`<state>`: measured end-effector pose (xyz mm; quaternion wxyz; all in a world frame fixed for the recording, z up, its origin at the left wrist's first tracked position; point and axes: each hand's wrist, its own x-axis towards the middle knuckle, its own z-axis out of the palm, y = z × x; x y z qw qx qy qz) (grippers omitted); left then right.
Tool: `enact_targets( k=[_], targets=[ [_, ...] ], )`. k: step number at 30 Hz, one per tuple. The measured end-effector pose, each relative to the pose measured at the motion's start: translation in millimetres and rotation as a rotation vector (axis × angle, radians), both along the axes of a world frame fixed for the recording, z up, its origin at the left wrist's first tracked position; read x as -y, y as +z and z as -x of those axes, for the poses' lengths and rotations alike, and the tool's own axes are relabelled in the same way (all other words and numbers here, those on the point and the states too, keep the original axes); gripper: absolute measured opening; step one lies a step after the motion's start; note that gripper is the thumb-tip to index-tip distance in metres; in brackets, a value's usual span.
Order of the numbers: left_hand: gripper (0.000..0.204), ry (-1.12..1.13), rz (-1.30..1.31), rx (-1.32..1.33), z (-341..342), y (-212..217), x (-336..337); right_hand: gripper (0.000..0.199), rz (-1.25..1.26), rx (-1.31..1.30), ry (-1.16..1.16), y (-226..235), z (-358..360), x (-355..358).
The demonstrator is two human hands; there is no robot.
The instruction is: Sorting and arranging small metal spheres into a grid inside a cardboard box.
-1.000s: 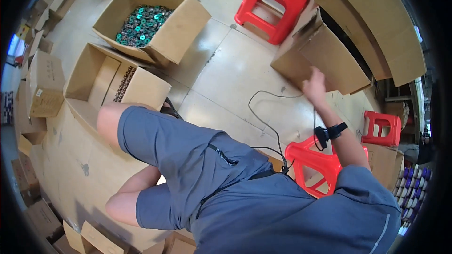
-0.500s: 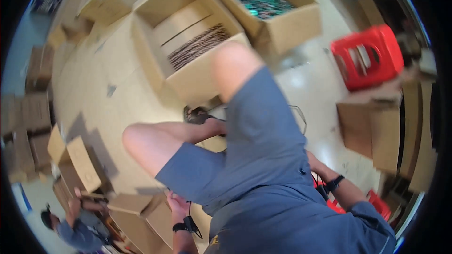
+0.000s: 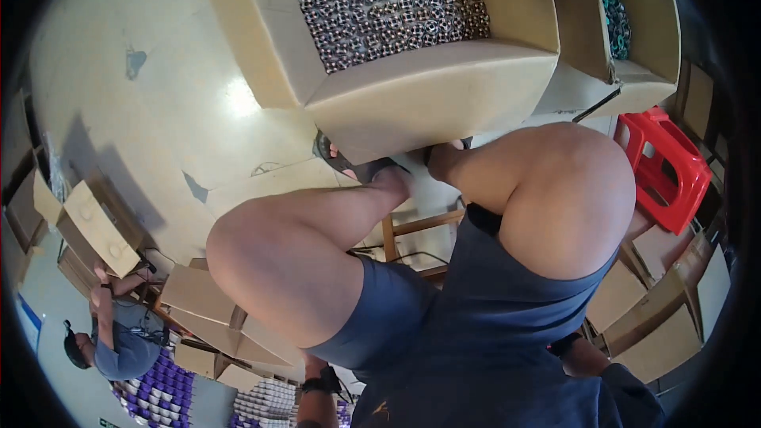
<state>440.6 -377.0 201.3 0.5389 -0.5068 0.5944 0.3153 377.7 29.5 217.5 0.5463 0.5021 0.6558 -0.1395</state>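
Observation:
My left hand [image 3: 313, 365] is beside my left thigh, near the lower edge, with a black band at the wrist. The thigh hides its fingers. My right hand [image 3: 584, 357] is low beside my right hip, its fingers out of sight behind the shorts. Whether either hand holds anything does not show. Beyond my knees stands an open cardboard box [image 3: 432, 107], and rows of small round metallic parts [image 3: 396, 16] lie inside it. To its right, a second open box [image 3: 646, 95] contains green and dark parts [image 3: 612, 8].
A red plastic stool [image 3: 670, 166] is at the right, with open cartons [image 3: 658, 341] below it. Wooden bars [image 3: 420, 226] show between my legs. At lower left another person [image 3: 127, 345] works by open cartons [image 3: 198, 293], near stacked purple and white items [image 3: 162, 392].
My view has shifted, so the boxes now appear nearer and more to the right. My knees are wider apart. My left hand's fingers, visible before at the thigh, are now hidden.

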Motion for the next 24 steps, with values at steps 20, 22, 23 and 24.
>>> enact_targets(
  k=[20,22,23,24],
  targets=[
    [0.074,-0.577,0.046,0.467,141.9,3.4,-276.6,0.046,-0.278,-0.096,0.26,-24.1,-19.0,27.3],
    [0.073,-0.602,0.044,0.5,121.2,6.2,-270.1,0.047,-0.3,-0.093,0.29,-19.4,-37.8,30.5],
    [0.073,-0.618,0.044,0.498,117.0,14.6,-272.2,0.047,-0.319,-0.107,0.3,-7.2,-39.8,32.6],
    [0.072,-0.612,0.042,0.474,106.7,23.7,-275.0,0.047,-0.321,-0.113,0.297,5.1,-44.2,34.0]
  ],
)
